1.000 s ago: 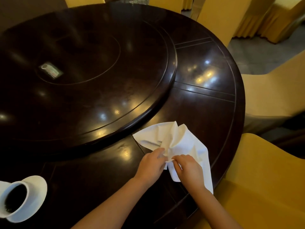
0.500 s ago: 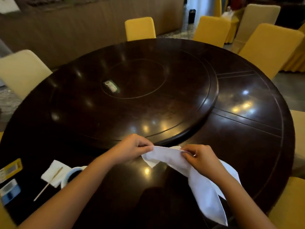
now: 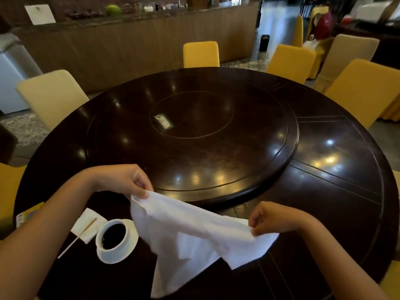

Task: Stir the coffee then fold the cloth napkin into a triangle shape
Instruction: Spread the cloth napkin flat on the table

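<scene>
**Cloth napkin lifted and spread, no fold made yet**

The cloth napkin (image 3: pixel 190 241) hangs in the air above the near edge of the dark round table (image 3: pixel 337 169), stretched between the two hands. The left hand (image 3: pixel 127 180) pinches one upper corner between thumb and fingers, and the right hand (image 3: pixel 268 219) pinches the opposite end, with the fingers curled around the hem. The cloth is wrinkled and falls loosely below the hands; its lowest part goes down toward the table edge, and I cannot tell if it touches the wood.

The coffee cup (image 3: pixel 112 237) stands on its white saucer (image 3: pixel 121 255), just beside the hanging cloth on the left side. The cup is full of dark coffee. A thin stirring stick (image 3: pixel 75 240) lies apart from the cup, resting partly on a small white paper napkin (image 3: pixel 86 224). From this I judge that the stirring part is probably finished, although the picture alone cannot prove it.

The folding part seems only at its beginning. No crease and no triangle shape is visible. What is left, in my judgement: lay the cloth flat on the table, bring one corner to the opposite corner, and press the edge.
</scene>
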`<state>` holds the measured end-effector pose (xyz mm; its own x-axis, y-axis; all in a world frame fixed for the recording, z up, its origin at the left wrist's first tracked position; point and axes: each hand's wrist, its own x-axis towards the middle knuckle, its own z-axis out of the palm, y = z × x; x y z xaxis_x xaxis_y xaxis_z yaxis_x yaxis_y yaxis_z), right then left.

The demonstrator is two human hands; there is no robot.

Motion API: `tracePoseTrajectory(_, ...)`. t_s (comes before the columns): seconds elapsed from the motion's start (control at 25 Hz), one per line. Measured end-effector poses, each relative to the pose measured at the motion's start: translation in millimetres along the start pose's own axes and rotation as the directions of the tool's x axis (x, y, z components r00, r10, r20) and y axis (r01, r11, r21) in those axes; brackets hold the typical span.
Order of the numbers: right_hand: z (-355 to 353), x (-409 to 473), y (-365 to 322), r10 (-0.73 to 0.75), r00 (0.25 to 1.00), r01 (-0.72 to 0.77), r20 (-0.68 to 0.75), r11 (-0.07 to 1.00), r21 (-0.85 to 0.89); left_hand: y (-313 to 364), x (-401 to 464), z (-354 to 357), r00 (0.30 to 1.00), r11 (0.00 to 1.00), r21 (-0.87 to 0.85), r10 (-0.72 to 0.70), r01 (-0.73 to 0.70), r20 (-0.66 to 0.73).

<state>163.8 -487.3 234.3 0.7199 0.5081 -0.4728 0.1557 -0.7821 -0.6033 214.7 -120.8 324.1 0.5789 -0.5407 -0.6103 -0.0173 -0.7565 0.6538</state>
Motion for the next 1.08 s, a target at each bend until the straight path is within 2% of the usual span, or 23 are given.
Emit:
tracePoseTrajectory(0.04, -5, 5, 2, 0.008, 1.000, -0.008, -0.002, 0.999, -0.039, -8, 3, -3, 0.998, 0.996, 0.072, -0.042, 0.045, -0.038)
tracePoseTrajectory(0.08, -14, 12, 3, 0.002, 0.997, -0.009, -0.082, 0.996, -0.085, -14, 8, -8, 0.991, 0.980, 0.179, -0.065, 0.085, -0.118)
tracePoseTrajectory(0.12, -27, 20, 0, -0.019, 0.975, -0.012, -0.221, 0.991, -0.135, -18, 14, -14, 0.967, 0.956, 0.261, -0.069, 0.134, -0.245)
tracePoseTrajectory(0.16, -43, 29, -6, -0.054, 0.925, -0.017, -0.377, 0.983, -0.184, -17, 20, -21, 0.913, 0.933, 0.306, -0.055, 0.191, -0.404)
tracePoseTrajectory(0.2, -61, 37, -15, -0.094, 0.852, -0.020, -0.515, 0.977, -0.211, -14, 25, -30, 0.822, 0.922, 0.296, -0.040, 0.249, -0.568)
tracePoseTrajectory(0.24, -81, 43, -27, -0.129, 0.772, -0.019, -0.622, 0.974, -0.225, -7, 28, -41, 0.700, 0.932, 0.225, -0.043, 0.285, -0.712)
tracePoseTrajectory(0.32, -120, 51, -52, -0.209, 0.595, -0.008, -0.776, 0.964, -0.266, 10, 28, -61, 0.462, 0.967, 0.083, -0.039, 0.241, -0.886)
tracePoseTrajectory(0.36, -137, 52, -63, -0.261, 0.491, -0.005, -0.831, 0.953, -0.302, 20, 25, -71, 0.360, 0.981, 0.081, 0.012, 0.177, -0.933)
tracePoseTrajectory(0.44, -162, 49, -81, -0.376, 0.286, -0.003, -0.881, 0.920, -0.393, 37, 11, -84, 0.164, 0.971, 0.222, 0.206, 0.089, -0.965)
tracePoseTrajectory(0.52, -170, 41, -91, -0.468, 0.102, -0.012, -0.878, 0.882, -0.471, 45, -3, -83, -0.023, 0.904, 0.413, 0.418, 0.106, -0.908)
tracePoseTrajectory(0.6, -160, 28, -89, -0.523, -0.055, -0.012, -0.850, 0.852, -0.523, 37, -8, -66, -0.153, 0.838, 0.528, 0.545, 0.140, -0.825)
tracePoseTrajectory(0.64, -147, 23, -83, -0.547, -0.085, -0.004, -0.833, 0.836, -0.549, 26, -7, -50, -0.173, 0.819, 0.554, 0.573, 0.148, -0.801)
tracePoseTrajectory(0.68, -128, 19, -73, -0.572, -0.078, 0.010, -0.817, 0.819, -0.574, 11, -3, -31, -0.167, 0.806, 0.573, 0.592, 0.150, -0.788)
tracePoseTrajectory(0.72, -106, 16, -61, -0.592, -0.037, 0.022, -0.805, 0.805, -0.593, -7, 2, -9, -0.133, 0.793, 0.590, 0.608, 0.150, -0.783)
tracePoseTrajectory(0.84, -26, 13, -14, -0.573, 0.174, 0.074, -0.801, 0.818, -0.570, -73, 29, 64, 0.013, 0.797, 0.596, 0.598, 0.104, -0.802)
tracePoseTrajectory(0.96, 61, 16, 32, -0.473, 0.443, 0.091, -0.762, 0.869, -0.487, -130, 59, 134, 0.214, 0.863, 0.504, 0.485, 0.041, -0.848)
tracePoseTrajectory(1.08, 128, 22, 67, -0.338, 0.648, 0.030, -0.682, 0.907, -0.420, -171, 81, 189, 0.419, 0.879, 0.477, 0.425, 0.022, -0.802)
